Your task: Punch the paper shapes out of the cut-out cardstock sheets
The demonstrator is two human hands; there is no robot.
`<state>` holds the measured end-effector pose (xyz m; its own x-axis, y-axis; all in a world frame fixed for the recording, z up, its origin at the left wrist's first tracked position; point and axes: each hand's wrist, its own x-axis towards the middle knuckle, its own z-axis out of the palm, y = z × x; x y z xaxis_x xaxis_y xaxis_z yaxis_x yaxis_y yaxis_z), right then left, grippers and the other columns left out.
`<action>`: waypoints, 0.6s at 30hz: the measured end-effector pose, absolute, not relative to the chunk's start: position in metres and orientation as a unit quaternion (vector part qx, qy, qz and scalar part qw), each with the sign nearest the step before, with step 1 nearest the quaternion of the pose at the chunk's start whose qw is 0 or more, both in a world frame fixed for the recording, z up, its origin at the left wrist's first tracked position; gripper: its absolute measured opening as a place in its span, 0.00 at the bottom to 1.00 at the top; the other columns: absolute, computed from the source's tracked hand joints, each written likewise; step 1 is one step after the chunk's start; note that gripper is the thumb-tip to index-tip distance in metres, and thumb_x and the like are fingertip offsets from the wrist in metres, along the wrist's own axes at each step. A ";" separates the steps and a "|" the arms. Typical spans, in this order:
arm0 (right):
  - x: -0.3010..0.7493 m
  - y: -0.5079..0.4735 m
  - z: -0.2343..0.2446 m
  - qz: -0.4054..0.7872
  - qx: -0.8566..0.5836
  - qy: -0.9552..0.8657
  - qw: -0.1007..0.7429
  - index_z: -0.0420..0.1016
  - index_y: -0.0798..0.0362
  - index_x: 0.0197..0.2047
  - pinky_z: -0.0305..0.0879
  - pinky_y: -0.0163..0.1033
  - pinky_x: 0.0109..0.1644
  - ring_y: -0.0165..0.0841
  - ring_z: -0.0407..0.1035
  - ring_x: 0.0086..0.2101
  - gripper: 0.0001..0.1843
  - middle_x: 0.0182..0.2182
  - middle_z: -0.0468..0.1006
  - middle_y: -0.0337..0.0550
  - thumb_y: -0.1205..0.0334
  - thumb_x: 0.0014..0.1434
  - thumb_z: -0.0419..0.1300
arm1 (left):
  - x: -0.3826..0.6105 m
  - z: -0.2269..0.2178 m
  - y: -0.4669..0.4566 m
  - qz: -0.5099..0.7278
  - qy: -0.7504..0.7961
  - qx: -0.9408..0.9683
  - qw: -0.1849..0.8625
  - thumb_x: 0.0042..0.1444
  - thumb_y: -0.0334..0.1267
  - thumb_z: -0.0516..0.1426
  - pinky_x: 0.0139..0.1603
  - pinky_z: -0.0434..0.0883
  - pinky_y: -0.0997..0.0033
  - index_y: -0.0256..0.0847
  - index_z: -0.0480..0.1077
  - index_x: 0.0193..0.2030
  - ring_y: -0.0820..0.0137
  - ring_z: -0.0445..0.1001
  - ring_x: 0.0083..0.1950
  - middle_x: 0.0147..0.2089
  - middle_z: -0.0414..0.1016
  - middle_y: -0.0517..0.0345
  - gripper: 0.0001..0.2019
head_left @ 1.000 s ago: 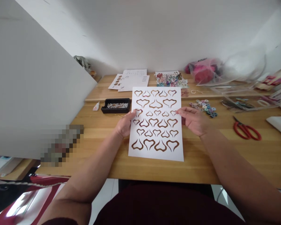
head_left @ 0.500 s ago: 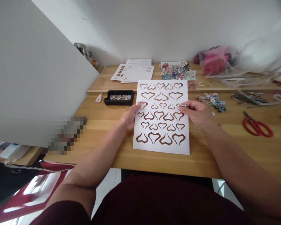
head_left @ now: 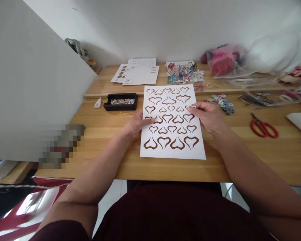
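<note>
A white paper sheet (head_left: 173, 152) with rows of brown, heart-like petal outlines is held tilted above the front of the table. My left hand (head_left: 137, 124) grips its left edge, thumb on the front and fingers behind. At the right edge my right hand (head_left: 206, 115) is closed in a pinch. A small white piece (head_left: 191, 107) shows at its fingertips, lying against the sheet; its exact shape is hard to make out. The fingers behind the sheet are hidden.
Left of the sheet are a black tray (head_left: 120, 107) of small beads and a glue bottle (head_left: 97, 102). To the right lie thread spools (head_left: 223, 103) and red-handled scissors (head_left: 264, 129). Papers (head_left: 142, 75) and shiny flower pieces (head_left: 184, 73) occupy the raised back shelf.
My left hand has slid down the sheet's edge, its thumb reaching further over the front. The sheet leans back more. My right hand keeps its pinch; the view has shifted slightly right.
</note>
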<state>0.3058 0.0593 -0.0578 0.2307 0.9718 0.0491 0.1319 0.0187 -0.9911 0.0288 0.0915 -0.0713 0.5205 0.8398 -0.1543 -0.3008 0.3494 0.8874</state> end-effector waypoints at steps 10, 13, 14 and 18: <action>0.307 0.062 -0.058 0.349 -0.575 -0.467 0.574 0.78 0.50 0.32 0.71 0.42 0.34 0.34 0.71 0.30 0.14 0.31 0.80 0.42 0.52 0.45 0.72 | 0.032 -0.066 0.089 0.399 0.349 0.367 0.764 0.51 0.29 0.67 0.44 0.79 0.56 0.33 0.73 0.47 0.59 0.81 0.36 0.41 0.82 0.43 0.16; 0.308 0.065 -0.061 0.368 -0.569 -0.440 0.589 0.78 0.51 0.31 0.70 0.42 0.33 0.33 0.71 0.29 0.15 0.30 0.79 0.43 0.53 0.44 0.73 | 0.032 -0.067 0.087 0.380 0.353 0.410 0.750 0.46 0.28 0.70 0.39 0.80 0.57 0.34 0.73 0.46 0.58 0.81 0.35 0.43 0.81 0.41 0.19; 0.309 0.065 -0.062 0.373 -0.569 -0.433 0.590 0.78 0.51 0.31 0.70 0.41 0.32 0.33 0.71 0.28 0.14 0.29 0.79 0.43 0.53 0.44 0.73 | 0.031 -0.067 0.086 0.377 0.354 0.428 0.741 0.45 0.28 0.70 0.37 0.80 0.59 0.34 0.73 0.46 0.57 0.81 0.35 0.44 0.81 0.41 0.21; 0.309 0.066 -0.063 0.395 -0.569 -0.410 0.594 0.78 0.52 0.30 0.70 0.40 0.31 0.31 0.70 0.26 0.16 0.28 0.78 0.41 0.52 0.43 0.75 | 0.029 -0.066 0.087 0.372 0.357 0.482 0.708 0.43 0.30 0.72 0.37 0.79 0.62 0.35 0.73 0.47 0.58 0.81 0.37 0.45 0.81 0.40 0.23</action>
<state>0.3091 0.0655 -0.0633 0.3525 0.9351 0.0376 -0.0031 0.0413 -0.9991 0.0287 0.0872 -0.0662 0.4692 0.8707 -0.1471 -0.1822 0.2585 0.9487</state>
